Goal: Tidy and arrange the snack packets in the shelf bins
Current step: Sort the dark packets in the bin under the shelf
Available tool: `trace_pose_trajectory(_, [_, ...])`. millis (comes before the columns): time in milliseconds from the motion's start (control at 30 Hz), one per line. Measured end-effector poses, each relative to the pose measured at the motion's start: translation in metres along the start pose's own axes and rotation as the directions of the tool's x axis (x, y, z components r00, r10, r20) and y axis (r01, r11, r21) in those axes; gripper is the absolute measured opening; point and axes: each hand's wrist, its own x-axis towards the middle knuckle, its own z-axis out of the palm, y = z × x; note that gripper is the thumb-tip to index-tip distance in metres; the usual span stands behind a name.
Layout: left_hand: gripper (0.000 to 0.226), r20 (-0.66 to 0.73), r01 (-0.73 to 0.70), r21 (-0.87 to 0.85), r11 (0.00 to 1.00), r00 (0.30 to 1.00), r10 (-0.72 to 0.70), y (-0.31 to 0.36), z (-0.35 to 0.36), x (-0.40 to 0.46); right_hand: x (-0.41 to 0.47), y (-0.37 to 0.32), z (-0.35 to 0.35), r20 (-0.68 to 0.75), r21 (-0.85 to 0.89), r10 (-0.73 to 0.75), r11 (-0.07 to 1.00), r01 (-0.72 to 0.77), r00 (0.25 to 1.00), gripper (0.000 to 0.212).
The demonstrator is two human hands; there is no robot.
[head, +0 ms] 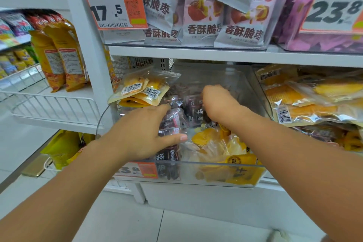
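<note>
Both arms reach into the clear plastic shelf bin (196, 165) on the lower shelf, where dark maroon plastic snack packets (193, 108) lie jumbled at the left and back, with yellow dried-fruit packets (214, 141) piled toward the front right corner. The left hand (143, 133) rests spread over the dark packets, fingers fairly straight and thumb out, pressing rather than gripping. The right hand (218, 102) is curled knuckles-up deeper in the bin; it seems to pinch a dark packet, though its fingertips are hidden.

To do this well, I'd say gather the dark packets together on the left, faces forward, and lift the yellow ones out rather than shoving them, since the slick film slides easily.

The dark packets show "杨梅". The pale pink packets (202, 23) on the shelf above read "香酥脆枣". An orange price tag (115, 6) says 17.5; another orange tag (334, 8) at the right says 23.8.
</note>
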Motion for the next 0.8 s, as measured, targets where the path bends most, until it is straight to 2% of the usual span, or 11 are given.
trace_pose_trajectory(67, [0.087, 0.011, 0.002, 0.008, 1.0, 1.0, -0.003, 0.002, 0.0, -0.001, -0.004, -0.003, 0.008, -0.052, -0.025, 0.014, 1.0, -0.015, 0.999, 0.024])
trace_pose_trajectory(167, [0.089, 0.009, -0.001, 0.06, 0.998, 1.0, 0.0, 0.005, -0.004, 0.0, -0.011, -0.004, 0.014, -0.236, -0.058, -0.013, 0.998, 0.0, 0.972, 0.043])
trace_pose_trajectory(200, [0.092, 0.022, -0.002, 0.083, 0.997, 1.0, 0.0, 0.006, -0.005, 0.0, -0.012, -0.004, 0.011, -0.292, -0.027, -0.045, 0.999, 0.039, 0.955, 0.043])
trace_pose_trajectory(267, [0.097, 0.05, -0.007, 0.116, 0.993, 0.999, 0.001, 0.008, -0.005, -0.001, -0.013, -0.006, 0.005, -0.338, 0.079, -0.097, 0.988, 0.131, 0.936, 0.027])
trace_pose_trajectory(333, [0.098, 0.072, -0.011, 0.121, 0.993, 0.997, 0.002, 0.007, -0.006, -0.001, -0.014, -0.01, 0.0, -0.189, 0.202, -0.138, 0.963, 0.176, 0.972, 0.023])
trace_pose_trajectory(400, [0.098, 0.078, -0.011, 0.091, 0.996, 0.997, 0.004, 0.002, -0.004, -0.002, -0.013, -0.016, 0.004, -0.03, 0.379, -0.146, 0.914, 0.147, 0.989, 0.013])
trace_pose_trajectory(433, [0.098, 0.069, -0.006, 0.066, 0.998, 0.998, 0.001, -0.001, -0.003, -0.003, -0.01, -0.019, 0.007, -0.02, 0.393, -0.14, 0.909, 0.136, 0.99, 0.017])
trace_pose_trajectory(533, [0.1, 0.037, 0.005, 0.012, 1.0, 0.999, -0.006, -0.009, -0.001, -0.004, 0.005, -0.022, 0.015, -0.081, 0.193, -0.178, 0.962, 0.191, 0.981, 0.035])
trace_pose_trajectory(600, [0.101, 0.055, 0.02, 0.006, 1.0, 0.998, -0.02, -0.008, -0.002, -0.004, 0.01, -0.02, 0.017, -0.051, 0.116, -0.194, 0.973, 0.198, 0.98, 0.035])
trace_pose_trajectory(700, [0.106, 0.093, 0.047, 0.018, 0.999, 0.994, -0.049, -0.003, -0.006, -0.004, 0.016, -0.011, 0.019, -0.036, 0.184, -0.235, 0.954, 0.238, 0.971, 0.034])
trace_pose_trajectory(800, [0.1, 0.094, 0.039, 0.003, 0.999, 0.995, -0.039, -0.005, -0.008, -0.005, 0.023, -0.004, 0.017, -0.123, 0.358, -0.191, 0.907, 0.223, 0.974, 0.036])
